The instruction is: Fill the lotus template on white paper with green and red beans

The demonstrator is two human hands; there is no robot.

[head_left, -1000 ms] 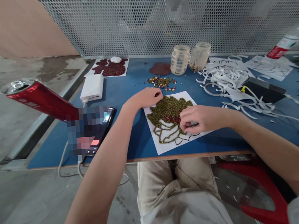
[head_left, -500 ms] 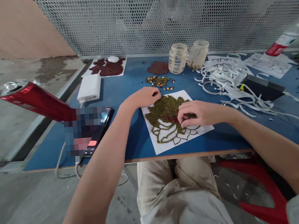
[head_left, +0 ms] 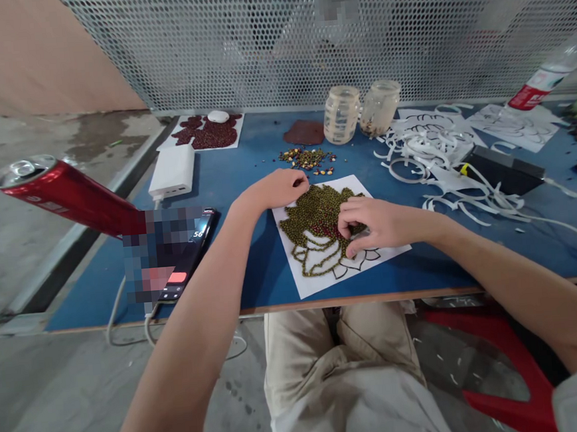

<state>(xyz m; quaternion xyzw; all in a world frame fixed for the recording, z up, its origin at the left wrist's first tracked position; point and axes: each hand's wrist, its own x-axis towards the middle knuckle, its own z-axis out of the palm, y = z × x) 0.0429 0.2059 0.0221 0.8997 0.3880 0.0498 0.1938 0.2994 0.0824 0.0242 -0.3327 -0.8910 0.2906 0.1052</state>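
Blue table (head_left: 253,272), perforated metal screen (head_left: 205,43) along its far edge. White paper sheet (head_left: 318,281) lay flat just inside the near edge, in front of the person. It sat skewed: the far-right corner was deepest and the far end was turned slightly left. Long axis not clear from this view; the sheet looked near-square.

Bean mosaic (head_left: 312,207) on the sheet: the far half was packed with green beans, with a few red ones at centre. The near half was bare outline only.

Left hand (head_left: 271,189) rested at the sheet's far-left corner. Its fingers were curled under with the tips pressed together at the edge of the beans.

Right hand (head_left: 376,222) lay on the mosaic's right side. Its fingers were bent with the tips down on the beans, and the thumb was apart on the bare paper nearer the person. Couldn't tell whether a bean was pinched.

Loose bean pile (head_left: 308,158) was just beyond the sheet, with two jars (head_left: 341,114) behind it. Cut paper strips (head_left: 437,147) lay to the right. Phone (head_left: 191,247), power bank (head_left: 172,172) and red can (head_left: 67,193) were on the left.
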